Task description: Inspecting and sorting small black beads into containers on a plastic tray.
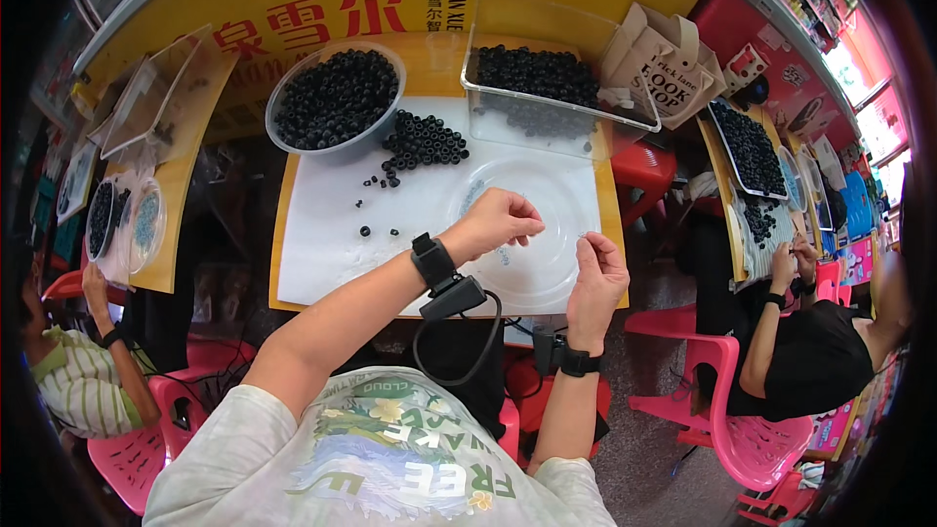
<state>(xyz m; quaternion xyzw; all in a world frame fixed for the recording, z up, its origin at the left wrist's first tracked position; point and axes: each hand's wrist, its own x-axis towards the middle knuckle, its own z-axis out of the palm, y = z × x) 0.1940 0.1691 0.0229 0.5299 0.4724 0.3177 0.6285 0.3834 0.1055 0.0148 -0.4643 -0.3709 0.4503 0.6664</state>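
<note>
My left hand (500, 222) hovers over a clear round plate (547, 285), its thumb and fingertips pinched together. Close by, at the plate's right side, my right hand (598, 278) is also closed in a pinch, with a small gap between the two hands. Whatever either pinch holds is too small to make out. Small pale-blue clear pieces (504, 256) lie in the plate, partly hidden by my left hand. Beyond it, black ring-shaped pieces (427, 141) form a loose pile on the white sheet (322, 259), with a few strays nearer me.
A round tub (330, 148) of black pieces stands at the back left, a clear bin (634, 121) with more at the back right. A canvas bag (660, 63) is beside the bin. A cable (418, 344) hangs from my left wrist band. Other people sit at tables on both sides.
</note>
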